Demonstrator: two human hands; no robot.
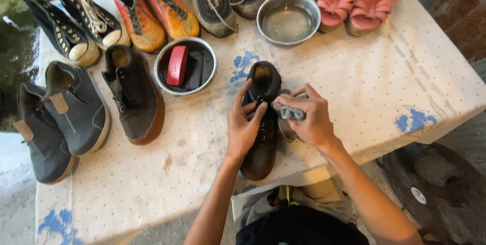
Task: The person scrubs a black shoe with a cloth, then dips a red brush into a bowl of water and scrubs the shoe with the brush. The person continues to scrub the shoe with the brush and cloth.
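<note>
Both bare forearms are reaching forward. The left hand (244, 126) is gripping with fingers curled, while the right hand (309, 116) is closing in a loose fist.

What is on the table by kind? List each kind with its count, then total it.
Closed shoes: 12, counting the brown shoe in the left hand
Pink sandals: 2
Metal bowls: 2
Red brush: 1
Grey cloth, in the right hand: 1
Total: 18
</note>
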